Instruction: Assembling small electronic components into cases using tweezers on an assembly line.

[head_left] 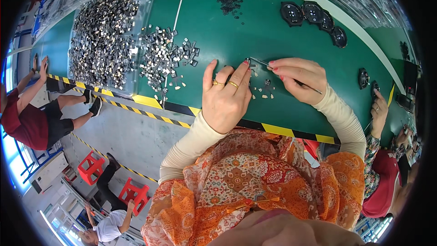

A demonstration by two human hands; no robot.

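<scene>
At the middle of the green bench, the index fingertip of my left hand (225, 98) presses against a small black part (247, 59). The thumb of that hand is mostly hidden, and the other fingers are bent and spread over the bench. My right hand (300, 77) is closed around slim metal tweezers (258, 61), whose tips reach the same part. Fine detail there is too small to make out. Just below the tweezers, several small black-and-metal components (266, 83) lie loose on the bench.
Left of my hands, a heap of small components (168, 57) spills beside a clear tray (144, 41) full of them. Tiny black pieces (231, 3) lie beyond. Round black casings (291, 13) line the far right. A co-worker's hand (378, 109) is at right. Striped tape (277, 130) marks the near edge.
</scene>
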